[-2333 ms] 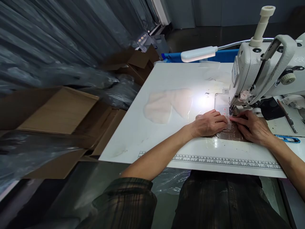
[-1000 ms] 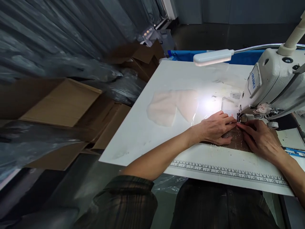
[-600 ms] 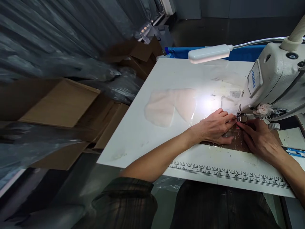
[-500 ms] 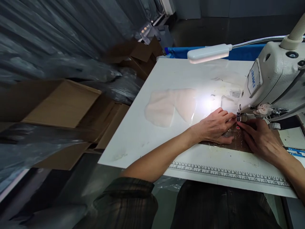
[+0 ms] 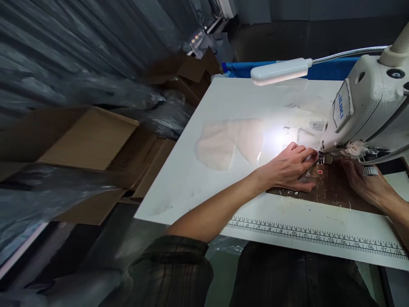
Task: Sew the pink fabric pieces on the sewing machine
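Note:
My left hand (image 5: 295, 166) is by the needle of a white sewing machine (image 5: 361, 102), its fingertips bunched together at the presser foot (image 5: 322, 157). What they pinch there is too small to make out. The thumb rests over the brown, scuffed machine bed plate (image 5: 332, 187). On that plate, just in front of the foot, lies a small white tag with a red mark (image 5: 320, 172). My right hand (image 5: 364, 183) reaches under the machine head, right of the foot. Its fingers are mostly hidden by the head and a knob.
A white lamp (image 5: 281, 71) on a bendable metal neck lights the white table (image 5: 179, 187). A printed ruler (image 5: 306, 234) runs along the front edge. Pale beige patches (image 5: 217, 145) show on the tabletop. Cardboard boxes (image 5: 89, 140) and plastic sheeting stand at the left.
My right hand has moved right, away from the tag and the presser foot, uncovering more of the brown plate. My left hand has stayed nearly in place.

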Motion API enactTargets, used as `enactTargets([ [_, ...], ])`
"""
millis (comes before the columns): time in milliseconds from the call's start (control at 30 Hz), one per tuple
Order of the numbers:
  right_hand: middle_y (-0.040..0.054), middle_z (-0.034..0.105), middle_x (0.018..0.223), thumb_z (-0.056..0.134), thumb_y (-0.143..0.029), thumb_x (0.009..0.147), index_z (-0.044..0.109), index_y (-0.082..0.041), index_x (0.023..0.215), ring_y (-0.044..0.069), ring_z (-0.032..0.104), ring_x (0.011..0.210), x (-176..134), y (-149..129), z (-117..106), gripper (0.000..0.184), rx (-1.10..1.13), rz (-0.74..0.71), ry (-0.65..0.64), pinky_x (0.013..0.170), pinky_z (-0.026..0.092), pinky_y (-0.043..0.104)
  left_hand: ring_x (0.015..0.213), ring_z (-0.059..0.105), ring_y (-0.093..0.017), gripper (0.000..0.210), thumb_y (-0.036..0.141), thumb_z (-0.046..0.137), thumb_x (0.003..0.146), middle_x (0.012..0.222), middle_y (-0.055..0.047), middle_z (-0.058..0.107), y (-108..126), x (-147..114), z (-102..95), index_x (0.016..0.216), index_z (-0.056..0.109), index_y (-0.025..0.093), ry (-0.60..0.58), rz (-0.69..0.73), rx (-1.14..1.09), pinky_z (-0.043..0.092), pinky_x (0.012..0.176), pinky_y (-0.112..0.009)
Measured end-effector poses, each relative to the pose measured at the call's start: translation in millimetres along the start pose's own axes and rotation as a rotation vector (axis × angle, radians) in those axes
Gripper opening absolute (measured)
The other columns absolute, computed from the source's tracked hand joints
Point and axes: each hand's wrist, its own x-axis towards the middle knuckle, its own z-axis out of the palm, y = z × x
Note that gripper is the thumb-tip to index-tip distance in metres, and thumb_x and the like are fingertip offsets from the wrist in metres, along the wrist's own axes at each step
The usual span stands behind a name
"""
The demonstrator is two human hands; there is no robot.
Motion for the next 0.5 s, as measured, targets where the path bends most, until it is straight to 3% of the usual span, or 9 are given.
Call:
enactTargets([
  [133, 0.0124, 0.065, 0.102, 0.042, -0.062, 0.095, 0.067, -0.021, 0.111, 0.033, 0.064, 0.105, -9, -6, -2, 0.051, -0.008, 0.017, -0.014, 0.086, 0.056, 0.050, 0.101, 0.055, -0.027, 0.067, 0.062, 0.046, 0.094, 0.128, -0.017, 0.058, 0, 0, 2.4, 0.134, 0.055, 0.008, 0.008, -0.026, -0.035, 0.042, 0.088, -0.040],
  [267, 0.0130, 0.065, 0.093, 0.046, -0.051, 0.093, 0.066, -0.016, 0.106, 0.032, 0.065, 0.098, -15, -7, -4, 0.042, -0.096, 0.015, 0.061, 0.081, 0.057, 0.047, 0.113, 0.054, -0.030, 0.066, 0.059, 0.046, 0.096, 0.132, -0.020, 0.056, -1, -2, 8.2, 0.137, 0.052, 0.008, 0.061, -0.049, -0.076, 0.042, 0.095, -0.044],
  [400, 0.0134, 0.063, 0.088, 0.045, -0.042, 0.091, 0.067, -0.015, 0.101, 0.029, 0.066, 0.087, -15, -5, 1, 0.036, -0.182, -0.037, 0.070, 0.071, 0.056, 0.041, 0.124, 0.052, -0.031, 0.055, 0.049, 0.045, 0.099, 0.141, -0.020, 0.052, -4, -3, 17.5, 0.140, 0.046, 0.012, 0.195, -0.087, -0.156, 0.043, 0.099, -0.047],
  [500, 0.0155, 0.063, 0.091, 0.045, -0.040, 0.092, 0.067, -0.013, 0.104, 0.026, 0.064, 0.075, -16, -2, 6, 0.037, -0.269, -0.038, 0.075, 0.062, 0.053, 0.037, 0.129, 0.050, -0.031, 0.057, 0.043, 0.044, 0.100, 0.145, -0.020, 0.048, -5, -4, 24.0, 0.148, 0.032, 0.015, 0.317, -0.152, -0.196, 0.043, 0.102, -0.050],
])
